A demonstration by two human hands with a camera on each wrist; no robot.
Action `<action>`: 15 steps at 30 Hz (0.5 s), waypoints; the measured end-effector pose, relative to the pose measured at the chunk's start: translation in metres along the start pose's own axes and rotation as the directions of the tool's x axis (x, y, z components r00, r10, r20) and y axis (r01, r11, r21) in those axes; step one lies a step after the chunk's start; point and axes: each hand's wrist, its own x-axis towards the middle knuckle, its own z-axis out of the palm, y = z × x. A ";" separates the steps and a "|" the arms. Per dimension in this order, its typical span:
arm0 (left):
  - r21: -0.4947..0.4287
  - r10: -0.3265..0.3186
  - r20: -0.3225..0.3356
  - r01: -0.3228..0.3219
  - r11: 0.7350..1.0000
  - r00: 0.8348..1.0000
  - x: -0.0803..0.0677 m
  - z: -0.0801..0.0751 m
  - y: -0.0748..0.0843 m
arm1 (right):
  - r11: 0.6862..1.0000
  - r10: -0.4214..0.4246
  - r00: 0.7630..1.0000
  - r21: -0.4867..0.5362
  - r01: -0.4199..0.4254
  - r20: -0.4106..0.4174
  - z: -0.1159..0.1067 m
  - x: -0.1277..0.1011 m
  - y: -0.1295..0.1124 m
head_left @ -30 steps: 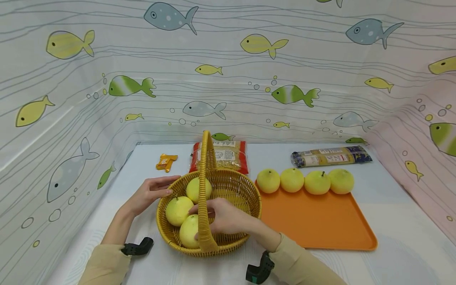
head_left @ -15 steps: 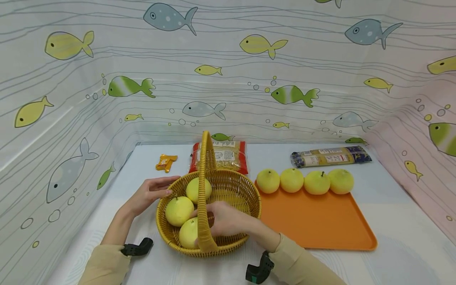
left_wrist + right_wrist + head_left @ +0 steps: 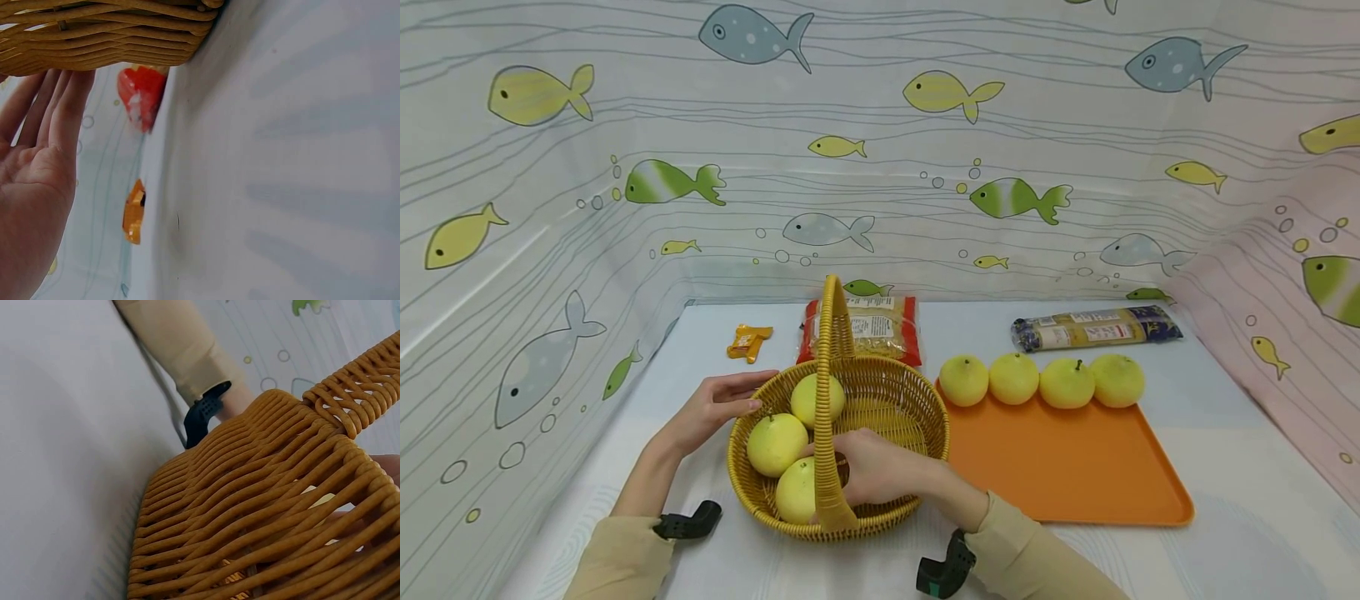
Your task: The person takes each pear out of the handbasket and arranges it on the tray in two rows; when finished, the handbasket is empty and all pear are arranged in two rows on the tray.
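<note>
Three round pale-yellow pears sit in the left half of a wicker basket [image 3: 891, 392] with a tall arched handle [image 3: 826, 400]. My right hand [image 3: 876, 471] reaches inside over the right rim and holds the front pear [image 3: 796, 492] between fingers and thumb; the handle hides part of both. The left pear [image 3: 777, 445] and the back pear [image 3: 811, 402] lie beside it. My left hand [image 3: 718, 404] has its fingers extended against the basket's left rim; in the left wrist view the straight fingers [image 3: 59, 112] reach the wicker wall [image 3: 112, 37]. In the right wrist view, wicker mostly hides the right hand.
An orange tray [image 3: 1060, 467] lies right of the basket, with a row of several pears [image 3: 1067, 383] along its back edge. Behind stand a red-edged clear food bag [image 3: 872, 329], a long dark-ended packet [image 3: 1097, 328] and a small orange wrapped packet [image 3: 749, 342].
The right hand has sunk slightly lower into the basket around the front pear, which has shifted down a little. The left hand has stayed at the rim.
</note>
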 end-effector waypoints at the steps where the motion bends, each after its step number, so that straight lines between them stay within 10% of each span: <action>1: 0.001 0.001 0.000 -0.001 1.000 1.000 0.000 0.000 0.000 | 1.000 0.000 1.000 -0.002 0.000 0.000 0.000 0.000 0.000; 15: 0.005 0.003 -0.003 -0.003 1.000 1.000 0.000 -0.001 -0.001 | 1.000 -0.014 1.000 -0.026 0.013 -0.017 0.001 0.001 0.000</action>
